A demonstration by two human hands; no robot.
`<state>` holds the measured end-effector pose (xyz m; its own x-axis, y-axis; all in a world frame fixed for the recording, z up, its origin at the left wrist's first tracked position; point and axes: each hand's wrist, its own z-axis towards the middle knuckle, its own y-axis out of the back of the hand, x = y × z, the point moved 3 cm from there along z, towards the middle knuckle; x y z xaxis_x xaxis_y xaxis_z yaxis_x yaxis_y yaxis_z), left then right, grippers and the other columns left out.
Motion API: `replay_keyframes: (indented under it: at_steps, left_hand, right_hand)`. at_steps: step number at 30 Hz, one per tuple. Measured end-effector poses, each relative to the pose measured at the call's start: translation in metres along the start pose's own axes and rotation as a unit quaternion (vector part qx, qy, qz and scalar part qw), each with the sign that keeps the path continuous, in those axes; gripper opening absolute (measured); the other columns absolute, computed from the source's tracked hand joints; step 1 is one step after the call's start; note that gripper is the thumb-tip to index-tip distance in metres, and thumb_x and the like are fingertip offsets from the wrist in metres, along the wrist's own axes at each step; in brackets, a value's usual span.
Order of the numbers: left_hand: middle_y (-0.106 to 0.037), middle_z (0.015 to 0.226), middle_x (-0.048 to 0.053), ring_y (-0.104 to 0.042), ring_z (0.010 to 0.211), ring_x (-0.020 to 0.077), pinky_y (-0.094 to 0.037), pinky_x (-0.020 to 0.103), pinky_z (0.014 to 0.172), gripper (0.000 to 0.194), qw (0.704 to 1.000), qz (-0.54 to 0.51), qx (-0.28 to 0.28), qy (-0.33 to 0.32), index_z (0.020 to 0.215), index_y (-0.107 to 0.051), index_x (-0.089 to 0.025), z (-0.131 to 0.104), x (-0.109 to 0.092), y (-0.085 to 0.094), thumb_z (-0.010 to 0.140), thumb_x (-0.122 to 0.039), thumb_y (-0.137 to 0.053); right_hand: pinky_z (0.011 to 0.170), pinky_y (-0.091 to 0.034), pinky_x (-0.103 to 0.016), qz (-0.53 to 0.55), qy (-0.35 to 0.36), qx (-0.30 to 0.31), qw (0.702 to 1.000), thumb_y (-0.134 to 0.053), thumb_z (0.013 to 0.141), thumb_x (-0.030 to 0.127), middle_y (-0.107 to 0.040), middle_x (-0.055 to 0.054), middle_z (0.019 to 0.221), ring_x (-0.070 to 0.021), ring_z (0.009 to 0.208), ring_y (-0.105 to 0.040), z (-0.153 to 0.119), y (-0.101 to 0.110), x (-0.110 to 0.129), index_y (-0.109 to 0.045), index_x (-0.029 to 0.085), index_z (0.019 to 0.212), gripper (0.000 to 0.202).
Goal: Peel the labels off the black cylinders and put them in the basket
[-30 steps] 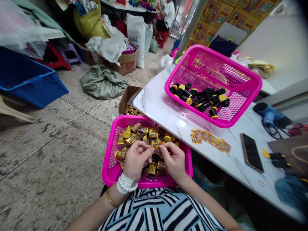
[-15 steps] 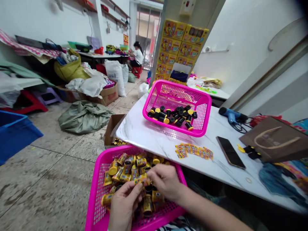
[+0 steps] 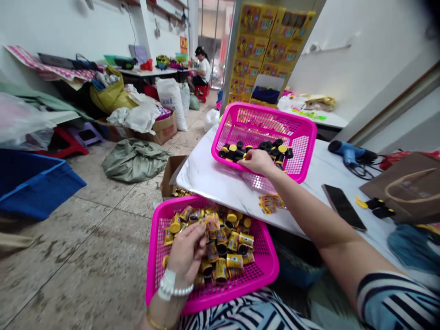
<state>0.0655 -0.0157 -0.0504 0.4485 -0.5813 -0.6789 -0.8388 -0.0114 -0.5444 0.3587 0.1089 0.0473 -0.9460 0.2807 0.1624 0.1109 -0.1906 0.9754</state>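
Observation:
My left hand (image 3: 188, 247), wearing a white bead bracelet, pinches a small yellow printed sleeve (image 3: 212, 222) between thumb and fingers. It is over the lower pink basket (image 3: 151, 270), which holds many small yellow-wrapped canisters (image 3: 234, 261). My right hand (image 3: 257, 161) reaches over the near rim of the upper pink basket (image 3: 304, 156), fingers bent onto a small black canister (image 3: 237, 156) with a yellow lid. Its fingertips are partly hidden. More black canisters (image 3: 264, 145) lie around it. Printed yellow sleeves (image 3: 270, 204) lie on the table below my right forearm.
On the white table (image 3: 202, 172) are a phone (image 3: 343, 206), a blue heat gun (image 3: 350, 151) and a brown paper bag (image 3: 402, 188). A cardboard box (image 3: 170, 172) stands by its left edge. A blue crate (image 3: 37, 183) is at left; a person (image 3: 202, 68) sits far back.
My right hand has left the lower basket and moved up and away into the upper one. My left hand stays over the lower basket with a printed sleeve. The view has shifted.

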Motion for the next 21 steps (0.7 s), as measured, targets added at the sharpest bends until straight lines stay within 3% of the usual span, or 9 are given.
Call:
replay_keyframes:
  at_steps: [7, 9, 11, 14, 16, 21]
  left_hand:
    - [-0.055, 0.064, -0.006, -0.041, 0.043, 0.0005, -0.020, 0.009, 0.032, 0.032, 0.993, -0.114, 0.007, 0.012, 0.078, -0.062, -0.012, 0.014, -0.005, 0.000, 0.059, -0.019, -0.087]
    - [-0.057, 0.066, -0.005, -0.042, 0.044, 0.0004, -0.020, 0.009, 0.032, 0.030, 0.991, -0.132, 0.009, 0.028, 0.078, -0.061, -0.012, 0.016, -0.003, -0.001, 0.061, -0.016, -0.086]
    - [-0.058, 0.068, -0.005, -0.041, 0.043, 0.0000, -0.020, 0.010, 0.031, 0.030, 0.988, -0.151, 0.013, 0.040, 0.079, -0.061, -0.012, 0.017, -0.001, -0.003, 0.062, -0.015, -0.085]
    - [-0.055, 0.064, -0.007, -0.039, 0.041, 0.0001, -0.021, 0.010, 0.030, 0.030, 0.983, -0.173, 0.026, 0.056, 0.079, -0.059, -0.012, 0.019, 0.001, -0.006, 0.063, -0.014, -0.085]
    - [-0.050, 0.060, -0.009, -0.040, 0.041, 0.0004, -0.022, 0.010, 0.031, 0.031, 0.981, -0.180, 0.041, 0.066, 0.077, -0.058, -0.013, 0.018, 0.003, -0.009, 0.063, -0.014, -0.085]
    - [-0.053, 0.063, -0.008, -0.040, 0.041, -0.0003, -0.023, 0.009, 0.031, 0.031, 0.980, -0.168, 0.071, 0.076, 0.081, -0.061, -0.012, 0.013, 0.005, -0.017, 0.063, -0.016, -0.086]
  right_hand:
    - [0.070, -0.052, -0.041, 0.007, 0.003, -0.084, 0.996, -0.075, 0.075, 0.044, -0.071, -0.012, 0.077, -0.0284, 0.075, -0.066, -0.013, 0.004, -0.021, -0.069, 0.016, 0.084, 0.030]
    - [0.072, -0.054, -0.041, 0.101, 0.046, -0.119, 0.987, -0.077, 0.076, 0.037, -0.070, -0.009, 0.076, -0.0249, 0.072, -0.065, -0.028, 0.011, -0.020, -0.068, 0.017, 0.088, 0.025]
    - [0.071, -0.056, -0.038, 0.255, 0.100, -0.131, 0.953, -0.076, 0.077, 0.033, -0.069, -0.005, 0.079, -0.0212, 0.072, -0.066, -0.054, 0.019, -0.013, -0.067, 0.019, 0.094, 0.024]
    - [0.069, -0.059, -0.034, 0.470, 0.136, -0.037, 0.871, -0.076, 0.080, 0.037, -0.070, -0.004, 0.085, -0.0187, 0.074, -0.068, -0.102, 0.022, 0.011, -0.066, 0.022, 0.098, 0.026]
    - [0.068, -0.060, -0.033, 0.540, 0.135, 0.026, 0.831, -0.078, 0.078, 0.040, -0.071, -0.003, 0.085, -0.0179, 0.075, -0.069, -0.132, 0.015, 0.029, -0.067, 0.022, 0.095, 0.027]
    - [0.065, -0.058, -0.027, 0.606, 0.103, 0.103, 0.782, -0.079, 0.078, 0.041, -0.070, -0.002, 0.084, -0.0151, 0.074, -0.068, -0.162, -0.015, 0.050, -0.067, 0.021, 0.095, 0.029]
